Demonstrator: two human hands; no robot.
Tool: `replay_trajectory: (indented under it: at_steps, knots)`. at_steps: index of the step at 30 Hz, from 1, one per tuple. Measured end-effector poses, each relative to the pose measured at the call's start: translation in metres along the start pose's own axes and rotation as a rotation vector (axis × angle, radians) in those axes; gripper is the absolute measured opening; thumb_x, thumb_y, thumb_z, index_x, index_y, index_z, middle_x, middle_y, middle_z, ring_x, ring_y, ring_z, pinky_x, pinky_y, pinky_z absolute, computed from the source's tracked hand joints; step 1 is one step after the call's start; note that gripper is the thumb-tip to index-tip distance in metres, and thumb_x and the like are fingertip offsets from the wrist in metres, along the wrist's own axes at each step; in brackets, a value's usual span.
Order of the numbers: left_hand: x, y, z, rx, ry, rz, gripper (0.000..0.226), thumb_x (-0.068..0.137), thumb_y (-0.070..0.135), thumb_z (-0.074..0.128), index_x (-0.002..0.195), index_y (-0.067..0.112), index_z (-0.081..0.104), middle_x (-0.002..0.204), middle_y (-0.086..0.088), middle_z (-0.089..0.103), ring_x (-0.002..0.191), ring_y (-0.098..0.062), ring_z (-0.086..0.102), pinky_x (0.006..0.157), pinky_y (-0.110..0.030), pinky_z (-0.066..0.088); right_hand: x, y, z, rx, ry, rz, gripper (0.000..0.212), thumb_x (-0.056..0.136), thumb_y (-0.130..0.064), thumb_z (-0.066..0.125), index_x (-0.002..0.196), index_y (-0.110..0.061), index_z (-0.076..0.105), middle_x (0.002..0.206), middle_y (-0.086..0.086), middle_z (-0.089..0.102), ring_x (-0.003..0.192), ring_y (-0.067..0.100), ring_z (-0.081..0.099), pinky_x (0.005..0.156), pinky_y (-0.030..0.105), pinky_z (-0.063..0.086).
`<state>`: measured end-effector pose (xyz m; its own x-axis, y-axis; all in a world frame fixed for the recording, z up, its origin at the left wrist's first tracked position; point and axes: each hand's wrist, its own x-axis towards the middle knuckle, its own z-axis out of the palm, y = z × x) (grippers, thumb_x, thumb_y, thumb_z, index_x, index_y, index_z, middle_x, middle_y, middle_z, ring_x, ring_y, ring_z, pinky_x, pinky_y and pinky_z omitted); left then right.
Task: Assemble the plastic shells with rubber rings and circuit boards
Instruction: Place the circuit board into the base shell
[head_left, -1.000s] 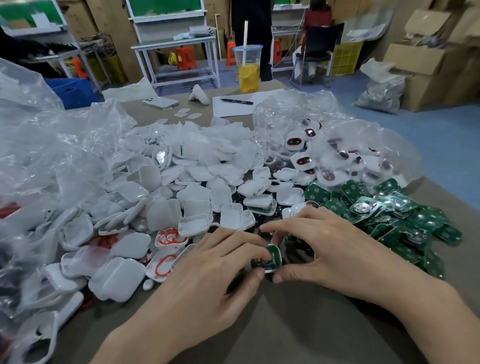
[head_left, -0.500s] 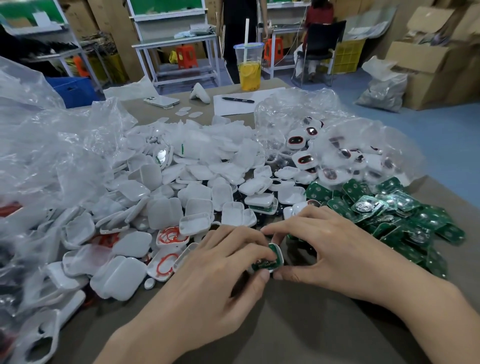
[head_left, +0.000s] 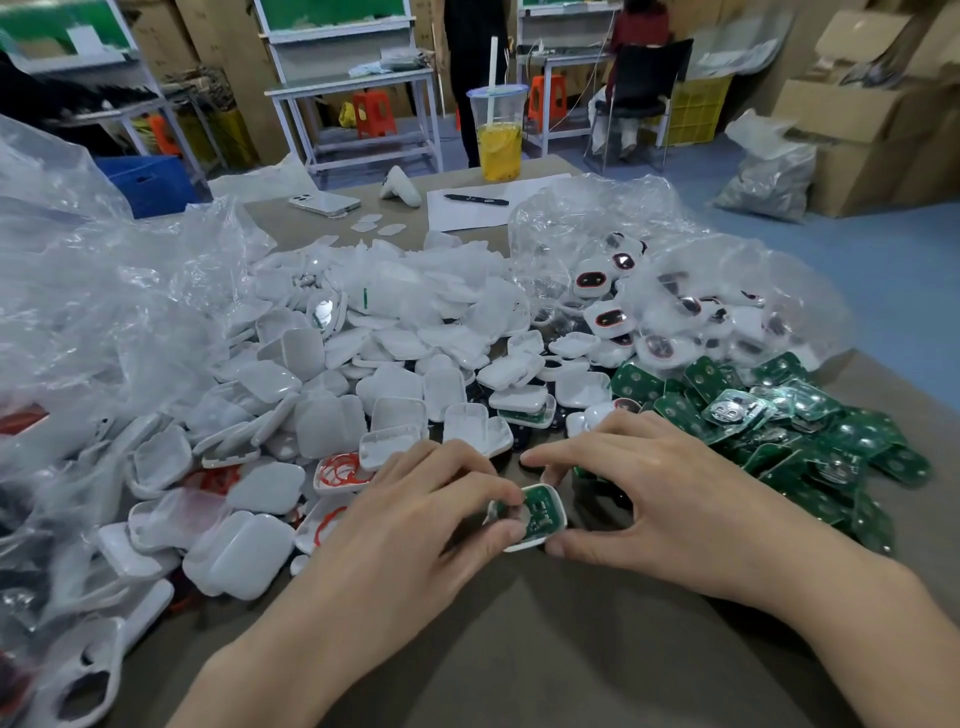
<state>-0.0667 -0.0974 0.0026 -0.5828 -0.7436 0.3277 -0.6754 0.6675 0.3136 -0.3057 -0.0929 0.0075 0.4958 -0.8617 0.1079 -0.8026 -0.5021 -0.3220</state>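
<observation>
Both hands meet low over the table's front. My left hand (head_left: 415, 514) pinches a white plastic shell (head_left: 530, 543) that has a green circuit board (head_left: 540, 512) seated in it, thumb and forefinger on its left side. My right hand (head_left: 649, 499) holds the same shell from the right, thumb under its edge and fingers curled over the top. A heap of white shells (head_left: 363, 374) spreads behind. Shells with red rubber rings (head_left: 340, 470) lie just left of my left hand. Green circuit boards (head_left: 779, 426) pile up at the right.
Clear plastic bags (head_left: 93, 312) crowd the left side, and another bag (head_left: 701, 306) with assembled shells sits behind the boards. At the table's far end stand a cup of yellow drink (head_left: 498, 140), a phone (head_left: 324, 202), paper and a pen (head_left: 475, 200). Brown table surface (head_left: 545, 649) lies in front.
The shell with the board has turned a little between my fingers, so more of the board faces up. Both hands stay in the same spot.
</observation>
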Motion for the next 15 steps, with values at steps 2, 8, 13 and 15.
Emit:
replay_trajectory:
  at_steps: [2, 8, 13, 15]
  knots:
    - [0.0004, 0.0006, -0.0023, 0.028, -0.021, 0.002, 0.033, 0.094, 0.053, 0.048, 0.106, 0.032, 0.071, 0.103, 0.02, 0.059, 0.097, -0.005, 0.052, 0.086, -0.014, 0.036, -0.0004, 0.0, 0.0004, 0.001, 0.006, -0.005, 0.062, 0.079, -0.08, 0.044, 0.136, -0.058, 0.031, 0.111, -0.042, 0.047, 0.115, -0.004, 0.039, 0.097, 0.016, 0.035]
    - [0.0017, 0.0022, -0.005, 0.079, -0.022, 0.019, 0.03, 0.094, 0.05, 0.052, 0.104, 0.03, 0.073, 0.1, 0.017, 0.061, 0.093, -0.004, 0.05, 0.084, -0.013, 0.034, -0.001, -0.0004, 0.0027, 0.0, 0.03, -0.026, 0.06, 0.081, -0.076, 0.047, 0.136, -0.055, 0.034, 0.107, -0.044, 0.045, 0.114, -0.003, 0.042, 0.098, 0.019, 0.038]
    - [0.0009, 0.0012, -0.0039, 0.075, 0.007, 0.033, 0.028, 0.092, 0.047, 0.053, 0.101, 0.029, 0.072, 0.099, 0.016, 0.061, 0.091, -0.004, 0.051, 0.083, -0.012, 0.034, -0.0008, -0.0013, 0.0023, 0.004, 0.057, -0.048, 0.056, 0.083, -0.07, 0.05, 0.135, -0.052, 0.04, 0.108, -0.04, 0.048, 0.112, -0.003, 0.044, 0.097, 0.02, 0.039]
    - [-0.0004, -0.0012, -0.004, 0.046, 0.01, 0.02, 0.026, 0.092, 0.047, 0.054, 0.101, 0.029, 0.07, 0.101, 0.018, 0.059, 0.092, -0.003, 0.051, 0.084, -0.013, 0.037, -0.0013, -0.0014, 0.0027, -0.001, 0.066, -0.058, 0.055, 0.084, -0.069, 0.051, 0.135, -0.051, 0.042, 0.108, -0.04, 0.048, 0.11, -0.002, 0.045, 0.097, 0.02, 0.04]
